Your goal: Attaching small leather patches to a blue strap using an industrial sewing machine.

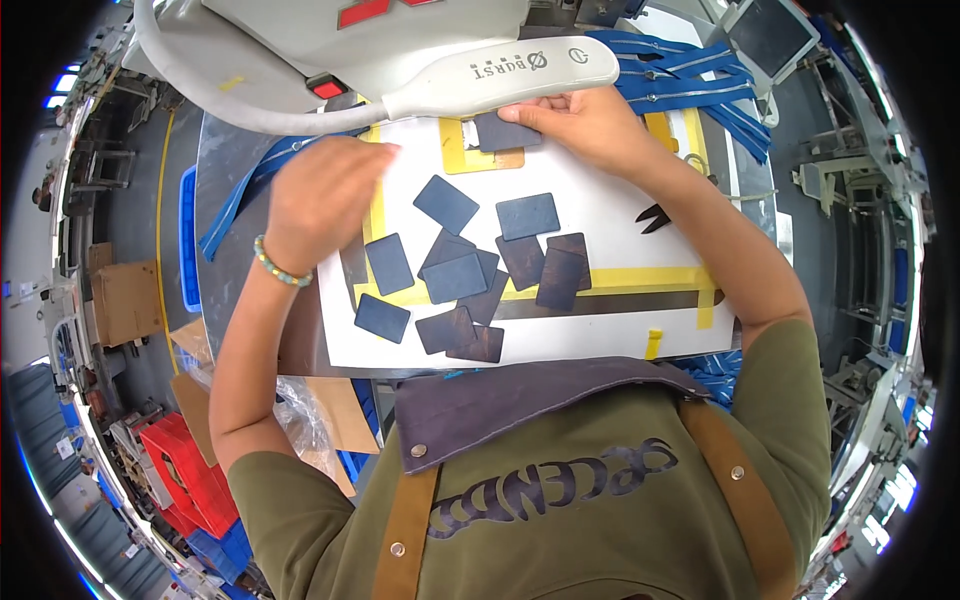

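The right hand (585, 125) pinches a dark leather patch (503, 131) at the tabletop's (600, 335) far edge; the left hand (325, 200) hovers open near the left edge.

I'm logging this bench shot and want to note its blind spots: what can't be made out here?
- Head view: the machine's needle area is hidden under its white arm.
- The sheet beneath the left hand is covered by that hand.
- The grip of the right hand on the dark patch is unclear; fingers overlap it.
- The snips are too small for detail.
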Motion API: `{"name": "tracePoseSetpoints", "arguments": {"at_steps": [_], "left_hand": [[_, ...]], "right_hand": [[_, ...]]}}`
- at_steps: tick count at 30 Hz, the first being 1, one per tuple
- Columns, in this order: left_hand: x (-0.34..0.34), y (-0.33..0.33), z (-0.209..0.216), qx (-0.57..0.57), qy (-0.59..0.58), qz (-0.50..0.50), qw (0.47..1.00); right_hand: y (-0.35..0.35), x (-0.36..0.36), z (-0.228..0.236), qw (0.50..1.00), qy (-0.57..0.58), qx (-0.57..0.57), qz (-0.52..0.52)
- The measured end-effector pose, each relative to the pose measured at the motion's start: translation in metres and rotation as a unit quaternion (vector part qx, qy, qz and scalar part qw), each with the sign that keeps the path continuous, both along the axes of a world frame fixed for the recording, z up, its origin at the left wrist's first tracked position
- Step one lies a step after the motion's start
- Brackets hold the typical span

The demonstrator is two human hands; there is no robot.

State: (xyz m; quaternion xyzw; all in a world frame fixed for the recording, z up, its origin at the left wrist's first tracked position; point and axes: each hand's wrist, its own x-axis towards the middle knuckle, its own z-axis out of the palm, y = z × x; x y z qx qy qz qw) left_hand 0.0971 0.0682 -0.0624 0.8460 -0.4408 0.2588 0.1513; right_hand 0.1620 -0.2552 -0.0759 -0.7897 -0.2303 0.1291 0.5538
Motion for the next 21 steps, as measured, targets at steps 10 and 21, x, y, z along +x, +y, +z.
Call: {"name": "tracePoseSetpoints", "arguments": {"at_steps": [10, 21], "left_hand": [[0.009, -0.063, 0.001, 0.105, -0.184, -0.082, 0.974], [0.012, -0.031, 0.001, 0.123, -0.202, -0.026, 0.971]], "right_hand": [[0.013, -0.001, 0.011, 0.984, 0.148, 0.056, 0.078], [-0.012, -0.022, -0.001, 0.87, -0.433, -0.187, 0.142]]}}
